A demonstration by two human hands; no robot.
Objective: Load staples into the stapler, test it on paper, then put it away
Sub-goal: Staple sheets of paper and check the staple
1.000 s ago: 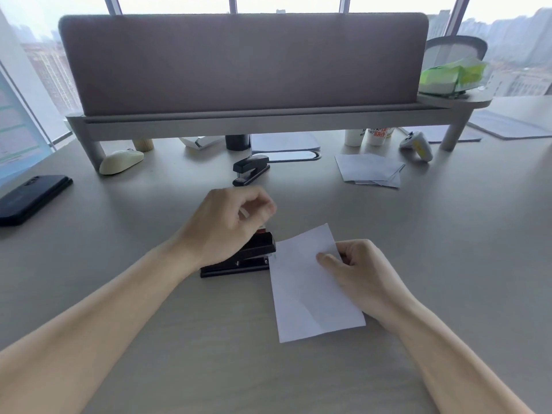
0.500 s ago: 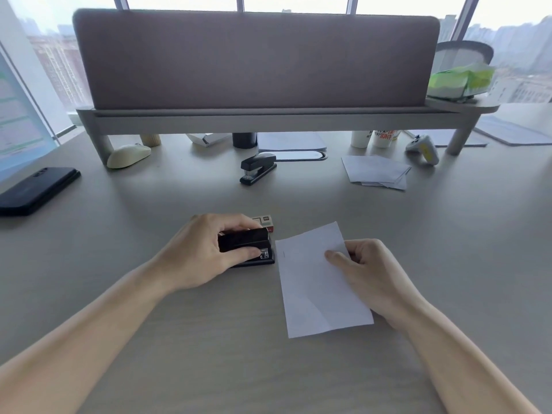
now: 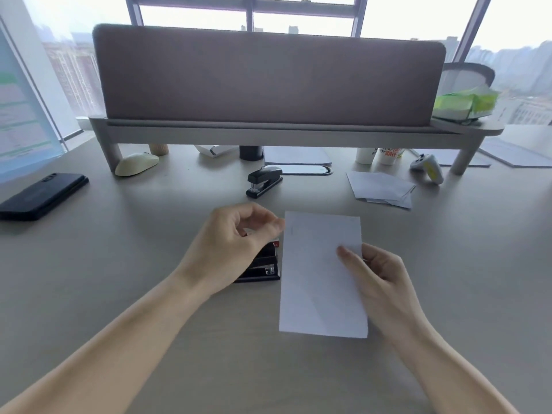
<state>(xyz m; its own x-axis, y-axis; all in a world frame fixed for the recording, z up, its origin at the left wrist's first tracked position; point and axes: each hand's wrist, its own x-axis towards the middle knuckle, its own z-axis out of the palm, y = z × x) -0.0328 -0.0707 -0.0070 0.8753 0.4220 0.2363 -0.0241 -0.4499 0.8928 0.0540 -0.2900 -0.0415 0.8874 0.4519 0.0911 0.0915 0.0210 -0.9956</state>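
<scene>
Paper (image 3: 321, 282): stapled, pinched by my right hand (image 3: 378, 276).
Stapler (image 3: 264, 268): under my left hand (image 3: 233, 246), fingers loosely curled, empty.

Daylight reached you from the overexposed windows (image 3: 301, 16) ahead, leaving the worktop (image 3: 113, 273) evenly lit with soft, faint shadows. Wide-angle distortion bent the frame's edges; detail was slightly soft.

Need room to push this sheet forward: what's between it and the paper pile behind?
Only bare desk, per the head view, between the sheet your right hand holds and the paper pile.
</scene>
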